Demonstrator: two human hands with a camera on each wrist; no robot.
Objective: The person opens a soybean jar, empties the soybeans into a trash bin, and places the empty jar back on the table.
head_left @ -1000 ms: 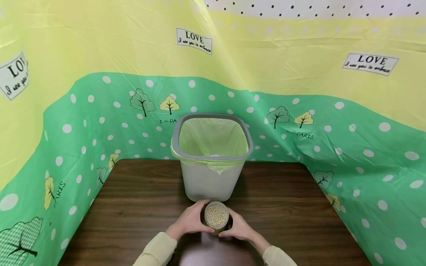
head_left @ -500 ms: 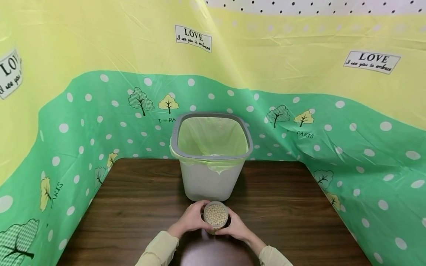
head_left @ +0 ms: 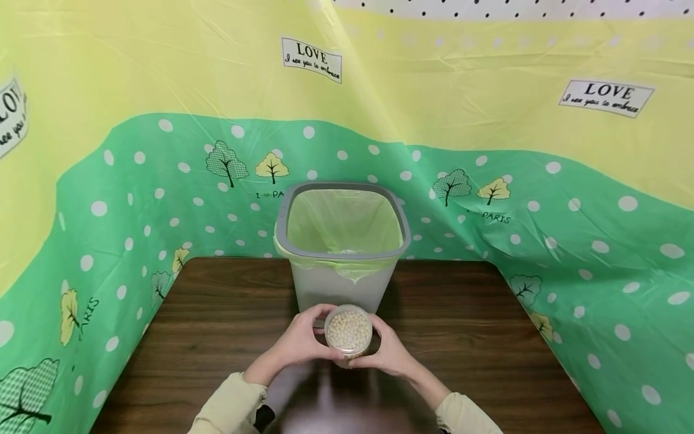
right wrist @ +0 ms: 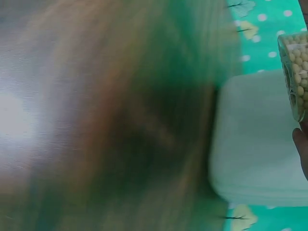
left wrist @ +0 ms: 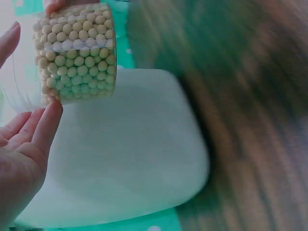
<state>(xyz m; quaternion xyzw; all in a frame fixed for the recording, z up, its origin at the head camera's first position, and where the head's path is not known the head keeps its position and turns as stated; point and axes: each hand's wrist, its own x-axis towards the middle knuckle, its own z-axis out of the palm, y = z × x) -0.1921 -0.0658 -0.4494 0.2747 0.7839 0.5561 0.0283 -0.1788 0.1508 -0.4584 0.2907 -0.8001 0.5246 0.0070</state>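
A clear plastic jar filled with small pale round beans is held between both hands, in front of the bin and above the table. My left hand grips its left side, thumb towards me and fingers on the far side. On the right side, my right hand grips it the same way. In the left wrist view the beans show through the jar wall, with fingertips against it. Only an edge of the jar appears in the right wrist view. Behind it stands a whitish bin.
The bin has a grey rim and a pale green bag liner folded over it. It stands on a dark wood-grain table. A green and yellow printed curtain hangs close round the back and sides.
Both hands have raised the jar off the table, and it now overlaps the bin's lower front in the head view. The bin has stayed in place.
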